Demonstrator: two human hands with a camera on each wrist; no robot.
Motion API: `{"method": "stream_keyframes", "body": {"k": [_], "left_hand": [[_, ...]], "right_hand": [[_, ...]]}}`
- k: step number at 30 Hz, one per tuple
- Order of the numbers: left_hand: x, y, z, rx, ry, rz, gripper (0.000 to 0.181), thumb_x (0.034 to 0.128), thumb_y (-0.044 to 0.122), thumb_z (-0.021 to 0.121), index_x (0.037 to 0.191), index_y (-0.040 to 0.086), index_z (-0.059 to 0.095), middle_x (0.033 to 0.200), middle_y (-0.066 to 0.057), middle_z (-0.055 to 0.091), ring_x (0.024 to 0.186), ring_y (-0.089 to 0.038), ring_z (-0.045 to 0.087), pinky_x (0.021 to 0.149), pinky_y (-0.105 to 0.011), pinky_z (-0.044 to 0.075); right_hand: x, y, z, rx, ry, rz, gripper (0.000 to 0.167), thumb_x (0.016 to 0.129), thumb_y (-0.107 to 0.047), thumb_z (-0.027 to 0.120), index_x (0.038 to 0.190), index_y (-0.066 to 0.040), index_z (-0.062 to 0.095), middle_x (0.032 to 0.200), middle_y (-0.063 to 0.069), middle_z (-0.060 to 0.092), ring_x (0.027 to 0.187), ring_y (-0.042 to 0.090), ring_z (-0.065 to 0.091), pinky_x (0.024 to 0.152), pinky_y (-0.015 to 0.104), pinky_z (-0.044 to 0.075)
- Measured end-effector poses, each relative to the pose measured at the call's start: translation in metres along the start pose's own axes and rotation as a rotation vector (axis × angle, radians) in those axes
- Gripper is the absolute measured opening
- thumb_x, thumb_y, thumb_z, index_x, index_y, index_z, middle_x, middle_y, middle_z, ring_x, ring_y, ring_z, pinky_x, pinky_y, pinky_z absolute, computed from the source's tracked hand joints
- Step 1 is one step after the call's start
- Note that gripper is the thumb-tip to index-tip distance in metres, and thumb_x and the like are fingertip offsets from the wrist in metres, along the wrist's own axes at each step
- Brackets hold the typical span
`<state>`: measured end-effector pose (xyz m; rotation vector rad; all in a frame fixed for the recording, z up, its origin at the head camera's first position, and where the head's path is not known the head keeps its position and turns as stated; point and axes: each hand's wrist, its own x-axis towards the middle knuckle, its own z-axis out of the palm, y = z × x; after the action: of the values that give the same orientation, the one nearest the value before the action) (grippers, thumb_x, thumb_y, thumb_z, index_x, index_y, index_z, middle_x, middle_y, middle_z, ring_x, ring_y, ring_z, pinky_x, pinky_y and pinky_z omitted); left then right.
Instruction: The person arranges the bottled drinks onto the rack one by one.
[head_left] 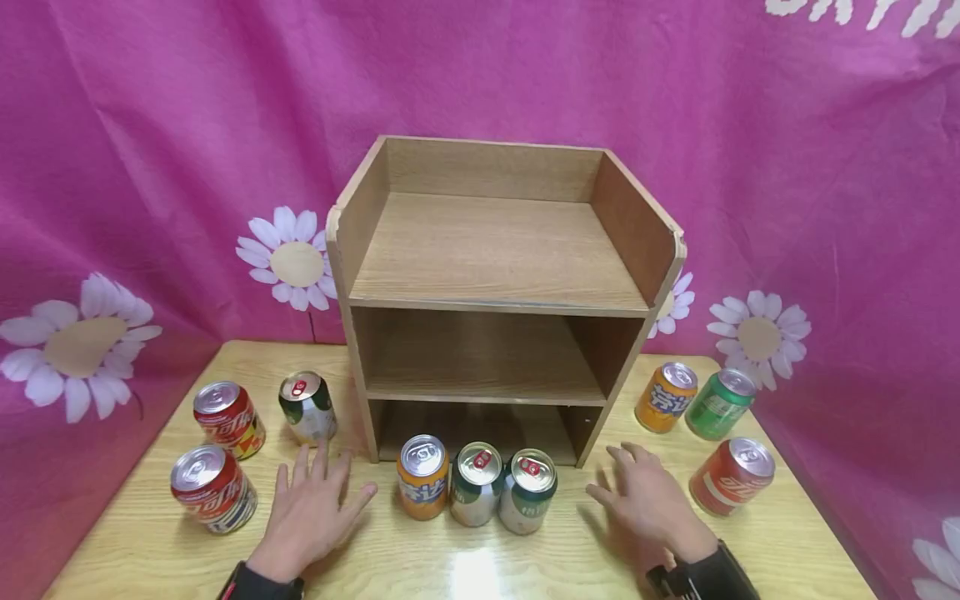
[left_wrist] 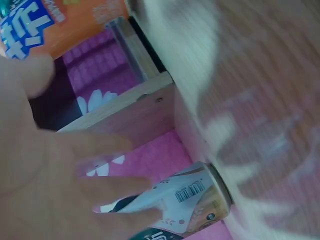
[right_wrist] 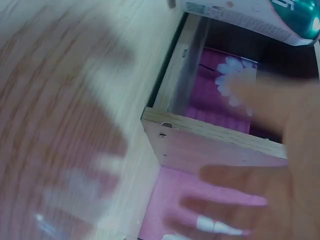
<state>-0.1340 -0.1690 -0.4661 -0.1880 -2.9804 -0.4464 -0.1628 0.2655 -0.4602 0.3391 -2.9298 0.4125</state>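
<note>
My left hand (head_left: 311, 508) has its fingers spread over the table and holds nothing. Just beyond its fingertips stands a green-and-white can (head_left: 307, 408), also visible in the left wrist view. Two red cans, one nearer (head_left: 213, 489) and one farther (head_left: 229, 419), stand left of that hand. My right hand (head_left: 647, 497) is also spread and holds nothing. To its right is a red can (head_left: 731, 477). Between the hands, an orange can (head_left: 423, 477) and two green-and-white cans (head_left: 477, 485) (head_left: 528, 492) stand in a row before the wooden shelf (head_left: 495, 310).
An orange can (head_left: 666, 397) and a green can (head_left: 721, 405) stand right of the shelf. The shelf has an open top with raised sides and two compartments below. A pink flowered cloth (head_left: 495, 71) hangs behind the wooden table (head_left: 390, 567).
</note>
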Motion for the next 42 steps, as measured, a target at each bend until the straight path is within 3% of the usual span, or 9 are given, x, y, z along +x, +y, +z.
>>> {"method": "stream_keyframes", "body": {"k": [2, 4, 8, 13, 19, 22, 27, 34, 42], "left_hand": [[0.002, 0.0, -0.003, 0.004, 0.013, 0.027, 0.058, 0.092, 0.047, 0.055, 0.126, 0.0, 0.058, 0.125, -0.029, 0.051, 0.117, -0.047, 0.045, 0.091, -0.064, 0.034], [0.004, 0.001, -0.007, -0.006, 0.019, 0.052, 0.049, 0.0919, 0.04, 0.058, 0.12, -0.001, 0.061, 0.114, -0.023, 0.059, 0.104, -0.04, 0.056, 0.081, -0.057, 0.044], [0.009, 0.001, -0.02, -0.059, 0.014, 0.078, 0.038, 0.0908, 0.032, 0.062, 0.112, 0.001, 0.065, 0.102, -0.015, 0.063, 0.089, -0.033, 0.062, 0.068, -0.049, 0.049], [0.02, 0.0, -0.041, -0.105, 0.063, 0.098, 0.037, 0.0922, 0.03, 0.06, 0.11, -0.002, 0.065, 0.106, -0.019, 0.063, 0.094, -0.036, 0.061, 0.075, -0.052, 0.049], [0.044, -0.001, -0.065, -0.175, 0.116, 0.103, 0.033, 0.0927, 0.029, 0.059, 0.11, 0.001, 0.065, 0.103, -0.015, 0.064, 0.092, -0.034, 0.062, 0.073, -0.051, 0.049], [0.054, 0.0, -0.073, -0.224, 0.13, 0.086, 0.034, 0.0937, 0.029, 0.058, 0.112, 0.001, 0.064, 0.106, -0.017, 0.064, 0.095, -0.036, 0.061, 0.076, -0.052, 0.048], [0.064, 0.003, -0.076, -0.287, 0.142, 0.067, 0.036, 0.0955, 0.028, 0.055, 0.116, -0.001, 0.062, 0.109, -0.019, 0.061, 0.102, -0.035, 0.056, 0.082, -0.051, 0.045], [0.073, 0.004, -0.071, -0.334, 0.197, 0.087, 0.031, 0.0952, 0.022, 0.054, 0.112, -0.002, 0.063, 0.106, -0.019, 0.064, 0.101, -0.036, 0.056, 0.084, -0.05, 0.044], [0.075, -0.001, -0.069, -0.364, 0.172, 0.07, 0.035, 0.0964, 0.022, 0.051, 0.119, -0.003, 0.058, 0.111, -0.023, 0.061, 0.102, -0.038, 0.057, 0.082, -0.05, 0.046]], "right_hand": [[0.001, -0.001, -0.001, 0.045, 0.03, -0.022, 0.039, 0.08, -0.028, 0.074, 0.106, -0.001, 0.064, 0.099, 0.016, 0.063, 0.09, 0.035, 0.062, 0.074, 0.047, 0.05], [0.003, -0.001, -0.001, 0.102, 0.029, -0.051, 0.02, 0.079, -0.015, 0.074, 0.094, -0.005, 0.065, 0.083, 0.003, 0.063, 0.074, 0.02, 0.062, 0.064, 0.038, 0.051], [0.007, -0.003, -0.003, 0.232, -0.042, -0.17, 0.012, 0.079, -0.003, 0.07, 0.09, -0.004, 0.065, 0.076, -0.005, 0.061, 0.069, 0.009, 0.058, 0.062, 0.028, 0.049], [0.012, -0.008, -0.007, 0.387, -0.15, -0.271, 0.025, 0.079, 0.007, 0.064, 0.102, -0.001, 0.062, 0.09, 0.007, 0.064, 0.079, 0.019, 0.063, 0.066, 0.03, 0.052], [0.022, -0.018, -0.01, 0.63, -0.312, -0.332, 0.051, 0.074, 0.015, 0.057, 0.123, 0.003, 0.05, 0.12, 0.019, 0.055, 0.109, 0.04, 0.052, 0.084, 0.044, 0.05], [0.028, -0.02, -0.006, 0.71, -0.394, -0.356, 0.062, 0.073, 0.011, 0.06, 0.133, 0.002, 0.043, 0.131, 0.015, 0.049, 0.118, 0.037, 0.047, 0.094, 0.048, 0.043], [0.038, -0.027, 0.006, 0.855, -0.51, -0.333, 0.077, 0.075, -0.008, 0.075, 0.141, -0.007, 0.035, 0.134, 0.005, 0.047, 0.123, 0.022, 0.044, 0.1, 0.037, 0.039], [0.045, -0.031, 0.022, 0.938, -0.534, -0.428, 0.075, 0.072, -0.015, 0.08, 0.137, -0.009, 0.042, 0.127, 0.005, 0.056, 0.117, 0.021, 0.051, 0.099, 0.033, 0.038], [0.048, -0.034, 0.044, 0.941, -0.519, -0.44, 0.086, 0.067, -0.013, 0.086, 0.14, -0.014, 0.04, 0.131, 0.002, 0.052, 0.121, 0.021, 0.048, 0.102, 0.032, 0.034]]}}
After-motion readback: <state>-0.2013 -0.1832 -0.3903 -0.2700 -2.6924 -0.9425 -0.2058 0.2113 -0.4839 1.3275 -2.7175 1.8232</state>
